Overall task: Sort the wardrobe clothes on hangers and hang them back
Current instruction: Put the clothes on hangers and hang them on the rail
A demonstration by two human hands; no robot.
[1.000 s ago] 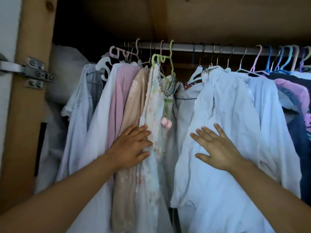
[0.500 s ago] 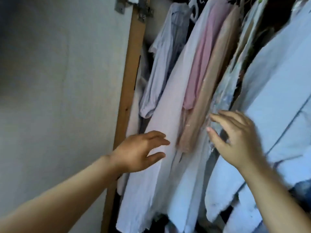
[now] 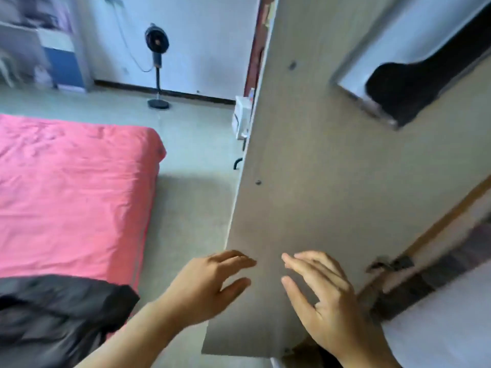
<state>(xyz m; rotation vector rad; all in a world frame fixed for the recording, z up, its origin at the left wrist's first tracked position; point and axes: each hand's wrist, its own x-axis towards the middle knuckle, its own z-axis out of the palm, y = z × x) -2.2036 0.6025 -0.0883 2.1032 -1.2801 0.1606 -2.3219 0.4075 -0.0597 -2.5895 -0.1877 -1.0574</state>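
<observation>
Head view, the only one supplied. The camera faces away from the hanging rail, across an open wardrobe door [image 3: 332, 181] toward the room. The picture is smeared by motion, so fine detail is unreliable.

Left hand [image 3: 210, 288]: fingers extended and loosely spread, gripping nothing, held in front of the door's free edge. Whether it touches the panel cannot be told.

Right hand [image 3: 324, 301]: fingers likewise straight and apart, empty, in front of the door's inner face low down. Contact with the panel cannot be confirmed.

Task items: no hanger is in view. At the right margin, beyond a door hinge [image 3: 390, 264], pale cloth [image 3: 438, 328] shows; it is probably wardrobe clothing, but blur prevents saying which garment. A dark garment [image 3: 53, 314] lies on the near corner of the bed [image 3: 66, 195], which carries a pink cover. Whether that garment belongs to the sorting cannot be told.

Surroundings: a standing fan [image 3: 157, 62] on the floor by the far wall; a small white unit [image 3: 242, 118] just beyond the door's edge.

Assessment: neither hand holds clothing, so the step in hand appears to be a transition between the wardrobe and the bed side. The next move calls for taking up a garment, possibly the dark one on the bed, settling it on a hanger, and carrying it around the open door to the rail.
</observation>
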